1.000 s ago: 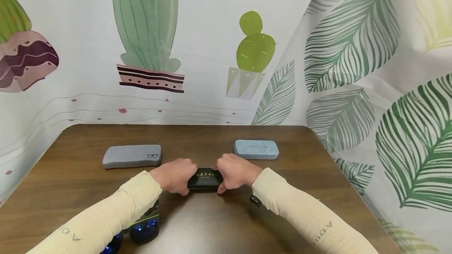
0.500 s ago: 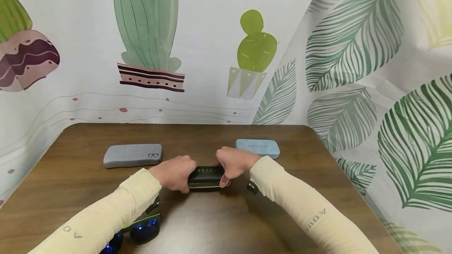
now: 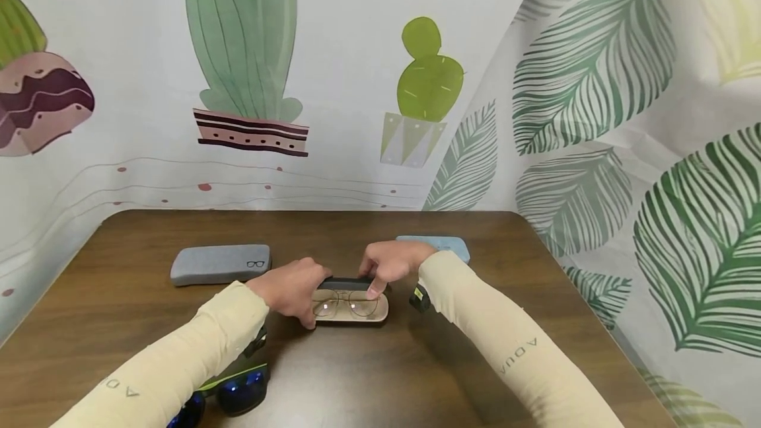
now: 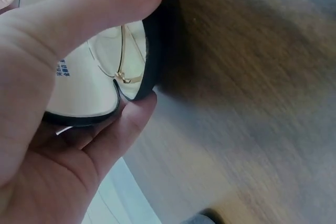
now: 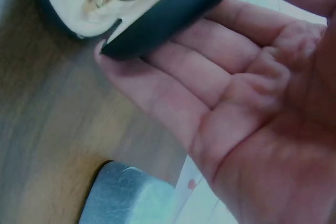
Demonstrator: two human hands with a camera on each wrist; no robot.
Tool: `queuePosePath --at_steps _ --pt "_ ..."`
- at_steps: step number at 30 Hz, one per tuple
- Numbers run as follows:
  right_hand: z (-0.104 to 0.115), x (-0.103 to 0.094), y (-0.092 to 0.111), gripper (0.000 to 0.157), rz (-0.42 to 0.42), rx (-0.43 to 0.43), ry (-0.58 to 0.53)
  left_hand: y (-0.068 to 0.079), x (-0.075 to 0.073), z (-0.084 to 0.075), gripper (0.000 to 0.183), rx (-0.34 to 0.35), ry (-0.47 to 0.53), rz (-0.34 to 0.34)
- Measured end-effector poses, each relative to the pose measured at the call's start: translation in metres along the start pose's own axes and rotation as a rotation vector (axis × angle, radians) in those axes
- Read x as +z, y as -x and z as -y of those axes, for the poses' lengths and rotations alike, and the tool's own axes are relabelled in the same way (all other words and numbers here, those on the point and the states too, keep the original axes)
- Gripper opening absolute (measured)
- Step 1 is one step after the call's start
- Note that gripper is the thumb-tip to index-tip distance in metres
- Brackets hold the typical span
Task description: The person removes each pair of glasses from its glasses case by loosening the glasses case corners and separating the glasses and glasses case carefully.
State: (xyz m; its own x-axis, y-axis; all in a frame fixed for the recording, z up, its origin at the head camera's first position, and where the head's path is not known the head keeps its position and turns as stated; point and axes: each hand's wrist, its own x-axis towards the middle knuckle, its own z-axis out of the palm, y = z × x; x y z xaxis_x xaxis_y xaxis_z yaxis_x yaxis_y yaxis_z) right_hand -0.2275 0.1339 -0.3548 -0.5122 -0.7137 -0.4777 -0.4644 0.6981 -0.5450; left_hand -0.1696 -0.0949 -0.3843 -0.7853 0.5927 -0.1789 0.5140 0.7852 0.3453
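Observation:
A black glasses case lies on the table with its lid raised, showing a cream lining. Inside are thin wire-rimmed eyeglasses; the left wrist view shows their gold hinge. My left hand grips the case's left end, thumb across the base's front edge and fingertips at the hinge side. My right hand holds the raised lid by its right end. Its fingers lie behind the lid and the thumb is in front, overlapping one lens in the head view.
A grey glasses case sits at the back left, a light blue glasses case at the back right, partly behind my right hand. Sunglasses with blue lenses lie under my left forearm. A printed curtain hangs behind the table.
The black case has gone from shut to wide open, uncovering the eyeglasses. My right hand has moved up and back with the lid, while my left hand has stayed at the left end.

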Motion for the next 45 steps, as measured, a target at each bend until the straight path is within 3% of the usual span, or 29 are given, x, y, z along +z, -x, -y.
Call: queuePosePath --at_steps 6,10,12,14,17,19,22,25,28,31,37,45 --pt "-0.006 0.000 0.003 0.045 -0.044 0.024 -0.087 -0.004 -0.004 0.003 0.079 -0.032 0.018 0.020" --pt "-0.001 0.009 0.014 0.054 -0.149 0.014 0.018 -0.007 -0.004 0.002 0.083 -0.046 0.010 0.041" --pt "0.009 0.016 0.022 0.053 -0.252 -0.013 0.129 -0.008 -0.004 0.001 0.083 -0.051 0.004 0.048" --pt "0.022 0.027 0.030 0.042 -0.417 -0.075 0.262 -0.009 -0.004 0.001 0.080 -0.062 0.001 0.052" --pt "0.043 0.047 0.039 0.016 -0.635 -0.234 0.426 -0.008 -0.004 0.000 0.066 -0.059 0.007 0.044" --pt "0.052 0.063 0.041 0.015 -0.705 -0.329 0.534 -0.008 -0.004 0.000 0.055 -0.056 0.015 0.047" --pt "0.057 0.081 0.035 0.016 -0.667 -0.356 0.673 -0.008 -0.005 0.001 0.047 -0.063 0.035 0.060" --pt "0.055 0.092 0.023 0.019 -0.635 -0.222 0.777 -0.009 -0.006 0.001 0.046 -0.080 0.035 0.068" --pt "0.051 0.097 0.012 0.026 -0.636 -0.092 0.813 -0.010 -0.006 0.002 0.049 -0.083 0.025 0.064" --pt "0.047 0.102 0.003 0.023 -0.654 -0.042 0.846 -0.011 -0.006 0.002 0.050 -0.084 0.025 0.064" --pt "0.045 0.107 -0.005 0.017 -0.744 -0.045 0.913 -0.010 -0.008 0.002 0.048 -0.082 0.032 0.062" --pt "0.040 0.109 -0.007 0.018 -0.880 -0.116 0.886 -0.009 -0.008 0.000 0.049 -0.088 0.046 0.072"
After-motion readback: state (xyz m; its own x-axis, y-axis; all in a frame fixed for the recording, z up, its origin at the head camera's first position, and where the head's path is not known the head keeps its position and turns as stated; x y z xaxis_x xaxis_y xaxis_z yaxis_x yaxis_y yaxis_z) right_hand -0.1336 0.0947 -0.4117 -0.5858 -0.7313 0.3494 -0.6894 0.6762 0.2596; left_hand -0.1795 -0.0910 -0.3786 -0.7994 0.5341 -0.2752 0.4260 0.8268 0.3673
